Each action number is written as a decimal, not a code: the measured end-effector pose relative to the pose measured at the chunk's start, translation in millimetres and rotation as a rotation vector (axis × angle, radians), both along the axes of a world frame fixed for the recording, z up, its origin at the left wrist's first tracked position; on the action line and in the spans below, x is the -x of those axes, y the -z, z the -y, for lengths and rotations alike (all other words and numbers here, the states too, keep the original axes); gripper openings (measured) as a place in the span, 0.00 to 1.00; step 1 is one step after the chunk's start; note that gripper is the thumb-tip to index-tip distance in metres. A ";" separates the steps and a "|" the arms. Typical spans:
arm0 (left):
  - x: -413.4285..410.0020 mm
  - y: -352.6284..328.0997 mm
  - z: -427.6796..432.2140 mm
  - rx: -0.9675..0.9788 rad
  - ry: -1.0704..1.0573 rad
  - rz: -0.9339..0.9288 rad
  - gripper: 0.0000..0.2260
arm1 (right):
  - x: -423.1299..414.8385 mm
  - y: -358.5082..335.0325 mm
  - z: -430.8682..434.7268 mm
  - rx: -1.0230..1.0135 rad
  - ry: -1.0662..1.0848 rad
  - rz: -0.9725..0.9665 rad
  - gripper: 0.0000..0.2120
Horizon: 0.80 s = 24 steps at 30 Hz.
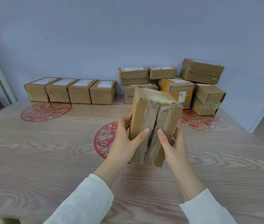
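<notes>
**Holding a torn box [141, 109] over the table [47, 151]**

The torn box is gripped from both sides and held up over the middle of the table, in front of the person. It is tilted, with its long side running away from the camera. The face turned towards the camera is badly worn: the outer paper is stripped off, so the ribbed layer is laid bare. A dark split runs down the middle of this face from end to end. A strip of shiny tape is seen across the far end.

The left hand [124, 139] is wrapped round the left edge, with its thumb [145, 132] laid on the torn face just left of the split. The right hand [172, 144] is wrapped round the right edge, with its thumb [160, 132] pressed just right of the split. The two thumb tips are set close together, with only the split between them. The remaining fingers are curled behind the box and are mostly hidden. White sleeves [86, 199] are worn on both arms.

A row of four boxes [70, 91], each with a white label on top, is lined up against the wall [95, 38] at the far left. A loose pile of boxes [176, 88] is stacked at the far right, partly hidden behind the held one. Red paper-cut patterns [45, 111] are seen on the wood-grain tabletop.
</notes>
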<state>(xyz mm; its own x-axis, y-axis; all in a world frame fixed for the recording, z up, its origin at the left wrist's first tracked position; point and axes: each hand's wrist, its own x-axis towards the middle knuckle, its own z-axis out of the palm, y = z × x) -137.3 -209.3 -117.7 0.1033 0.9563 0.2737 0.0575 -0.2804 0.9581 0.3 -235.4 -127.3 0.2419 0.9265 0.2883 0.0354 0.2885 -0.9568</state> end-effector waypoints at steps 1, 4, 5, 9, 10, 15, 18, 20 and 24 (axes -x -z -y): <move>-0.4 -0.4 -0.2 0.007 -0.004 0.006 0.34 | -0.7 1.4 -0.6 -0.001 0.001 0.008 0.17; -0.8 2.2 -1.3 0.016 -0.020 0.003 0.26 | -2.3 3.9 -1.1 0.014 -0.017 0.031 0.21; -0.9 3.7 -1.6 0.011 -0.020 0.001 0.26 | -2.6 3.3 -1.1 0.020 -0.025 0.030 0.22; -2.5 3.2 2.1 -0.009 -0.006 -0.017 0.33 | -4.6 -1.6 -0.4 0.002 -0.005 0.020 0.18; -2.7 1.5 2.9 -0.010 -0.013 -0.012 0.33 | -4.3 -2.5 -0.8 -0.012 0.001 0.030 0.16; -3.5 -6.3 4.9 -0.027 -0.012 0.016 0.30 | -4.0 -0.4 -2.8 -0.044 -0.020 0.051 0.19; -2.1 -4.9 4.1 -0.036 0.013 -0.002 0.32 | -5.7 -0.2 -2.0 -0.047 -0.059 0.048 0.26; -1.6 -2.7 3.4 -0.038 0.031 -0.021 0.35 | -6.1 0.1 -2.6 -0.058 -0.053 0.055 0.30; -1.4 0.1 5.9 -0.029 0.042 -0.017 0.36 | -6.7 -1.9 -5.3 -0.076 -0.045 0.073 0.27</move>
